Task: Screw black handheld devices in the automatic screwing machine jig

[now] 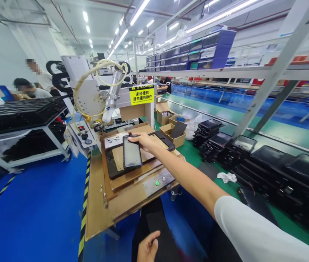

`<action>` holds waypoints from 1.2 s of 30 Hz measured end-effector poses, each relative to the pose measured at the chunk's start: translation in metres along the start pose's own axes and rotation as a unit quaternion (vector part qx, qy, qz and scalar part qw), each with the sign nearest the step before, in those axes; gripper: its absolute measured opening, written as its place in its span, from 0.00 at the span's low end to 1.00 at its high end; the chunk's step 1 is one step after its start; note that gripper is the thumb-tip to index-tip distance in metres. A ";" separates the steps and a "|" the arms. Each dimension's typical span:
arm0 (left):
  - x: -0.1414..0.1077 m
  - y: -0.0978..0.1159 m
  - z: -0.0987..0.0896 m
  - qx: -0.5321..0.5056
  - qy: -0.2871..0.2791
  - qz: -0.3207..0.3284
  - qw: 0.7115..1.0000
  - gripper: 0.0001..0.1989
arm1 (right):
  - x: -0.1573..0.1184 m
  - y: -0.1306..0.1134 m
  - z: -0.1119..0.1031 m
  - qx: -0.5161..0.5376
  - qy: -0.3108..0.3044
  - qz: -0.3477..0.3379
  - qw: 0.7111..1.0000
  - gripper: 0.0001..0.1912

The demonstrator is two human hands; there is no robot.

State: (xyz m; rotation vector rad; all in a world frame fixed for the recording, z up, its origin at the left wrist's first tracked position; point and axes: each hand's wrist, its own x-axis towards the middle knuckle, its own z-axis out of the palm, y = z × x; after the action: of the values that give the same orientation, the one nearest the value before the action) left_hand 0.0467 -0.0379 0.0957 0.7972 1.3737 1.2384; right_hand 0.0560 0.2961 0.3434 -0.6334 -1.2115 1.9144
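My right hand (144,141) reaches in from the right, its fingers closed around the upper right edge of a black-framed, phone-shaped panel (132,154). The panel has a pale grey face and is tilted over a black fixture tray (113,170) on the machine's worktable. Whether the panel rests on the tray, I cannot tell. My left hand (148,248) is low at the bottom edge, above my dark-clad lap. Its thumb and forefinger are apart with nothing visible between them; the other fingers are partly hidden.
A dispensing machine with a silver cylinder (114,89) stands behind the tray. A green-lit button (157,183) is on the table's front. Stacked black units (274,182) line the right, near open cardboard boxes (173,134). A loaded trolley (20,136) and other people are at left.
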 end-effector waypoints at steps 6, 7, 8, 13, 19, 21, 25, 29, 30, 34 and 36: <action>0.010 -0.021 -0.022 0.007 0.015 -0.006 1.000 0.31 | 0.064 0.025 0.029 -0.069 -0.031 0.036 0.996 0.26; 0.011 -0.026 -0.025 0.004 0.018 -0.006 1.000 0.32 | 0.068 0.030 0.031 -0.077 -0.031 0.043 0.996 0.27; 0.012 -0.030 -0.028 0.000 0.021 -0.007 1.000 0.32 | 0.070 0.033 0.031 -0.088 -0.030 0.048 0.995 0.27; 0.015 -0.044 -0.035 -0.017 0.020 -0.017 1.000 0.33 | 0.069 0.045 0.030 -0.250 -0.037 -0.002 0.968 0.21; 0.018 -0.045 -0.036 -0.010 0.005 -0.011 1.000 0.31 | 0.069 0.056 0.028 -0.505 -0.011 -0.130 0.853 0.19; 0.019 -0.046 -0.036 -0.006 -0.001 -0.012 1.000 0.31 | 0.070 0.059 0.028 -0.572 -0.003 -0.140 0.809 0.20; 0.020 -0.046 -0.035 -0.005 0.001 -0.013 1.000 0.30 | 0.065 0.064 0.028 -0.650 0.009 -0.169 0.741 0.20; 0.020 -0.049 -0.033 -0.013 0.009 -0.009 1.000 0.30 | 0.057 0.065 0.031 -0.669 0.030 -0.193 0.717 0.22; 0.021 -0.051 -0.033 -0.014 0.009 -0.009 1.000 0.30 | 0.055 0.065 0.032 -0.670 0.038 -0.194 0.715 0.23; 0.026 -0.065 -0.033 -0.016 0.005 -0.011 1.000 0.32 | 0.050 0.066 0.036 -0.674 0.073 -0.226 0.699 0.23; 0.029 -0.072 -0.032 -0.019 0.004 -0.008 1.000 0.33 | 0.049 0.068 0.038 -0.682 0.072 -0.234 0.689 0.16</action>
State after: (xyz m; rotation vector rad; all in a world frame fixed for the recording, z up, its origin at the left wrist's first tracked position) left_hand 0.0218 -0.0356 0.0152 0.7543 1.3571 1.2536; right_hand -0.0233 0.2992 0.2976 -0.9950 -2.3042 0.2265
